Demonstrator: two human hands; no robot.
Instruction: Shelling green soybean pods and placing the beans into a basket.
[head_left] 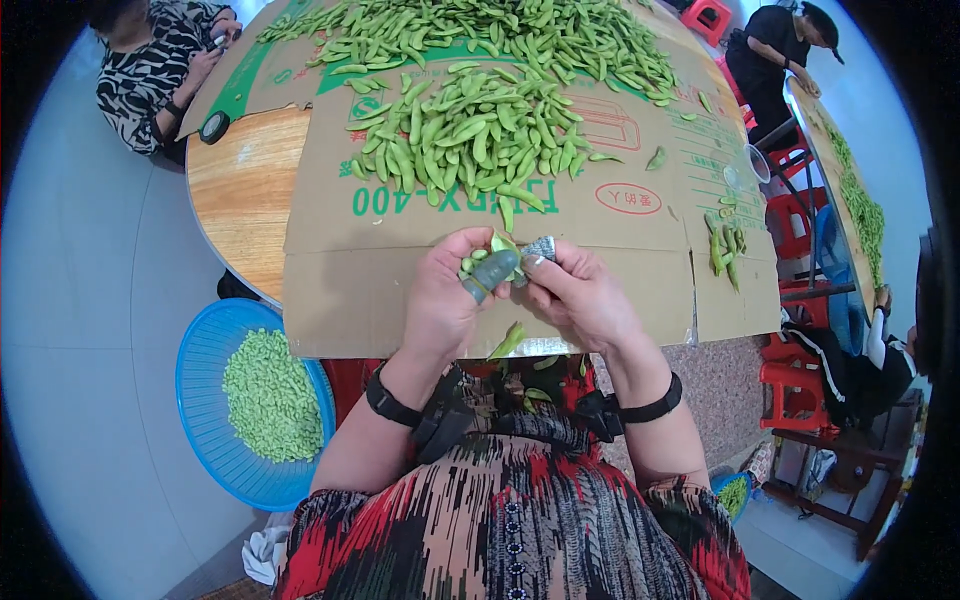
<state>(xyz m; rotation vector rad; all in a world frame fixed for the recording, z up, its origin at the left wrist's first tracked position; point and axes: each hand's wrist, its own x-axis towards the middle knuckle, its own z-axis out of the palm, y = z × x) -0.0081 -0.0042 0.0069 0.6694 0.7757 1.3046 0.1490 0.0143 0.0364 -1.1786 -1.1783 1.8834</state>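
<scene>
Close to the front edge of the cardboard, my two hands meet around a split green soybean pod (503, 243). My left hand (445, 290) is closed on it, with several shelled beans (470, 264) tucked in its fingers. A grey-green rubber cover (492, 272) sits over the left thumb. My right hand (588, 298) pinches at the pod's right side, and a patterned grey wrap (541, 248) covers one of its fingertips. Below the hands an opened pod (510, 340) lies at the edge. Just beyond them is a heap of whole pods (475, 135).
A blue basket (195, 400) of shelled beans stands low at the left. A larger pod pile (500, 30) covers the table's far side. Several loose pods (727, 250) lie at the right, near a roll of tape (214, 127) at far left. Other people sit at both sides.
</scene>
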